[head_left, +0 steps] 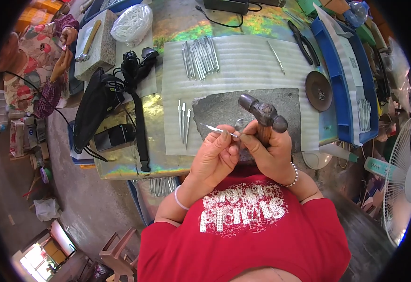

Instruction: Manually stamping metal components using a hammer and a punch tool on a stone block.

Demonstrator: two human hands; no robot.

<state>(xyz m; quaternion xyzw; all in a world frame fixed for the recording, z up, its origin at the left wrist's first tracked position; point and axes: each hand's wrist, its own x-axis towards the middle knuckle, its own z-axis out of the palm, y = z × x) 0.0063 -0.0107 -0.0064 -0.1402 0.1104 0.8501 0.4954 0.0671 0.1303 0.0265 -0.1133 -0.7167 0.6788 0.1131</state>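
Pinched between thumb and fingers of my left hand (217, 152) is a thin, pointed silvery-white metal rod (213, 128), its tip aimed to the left. My right hand (269, 152) is closed around a hammer (264, 113), head up, while its thumb and fingertip meet at the rod's other end. Both hands are over the near edge of a dark grey stone slab (210, 107). Left of the slab lie a few similar metal rods (184, 123). A larger batch of silvery rods (200, 57) rests farther back on a white foam sheet (243, 70).
To the right are a single thin rod (276, 57), black-handled pliers (304, 43), a brown round disc (318, 91) and a blue tray (336, 75). On the left lie a black bag (95, 108) and a stone block (103, 52) bearing another hammer (89, 40). A co-worker (31, 70) sits beyond.
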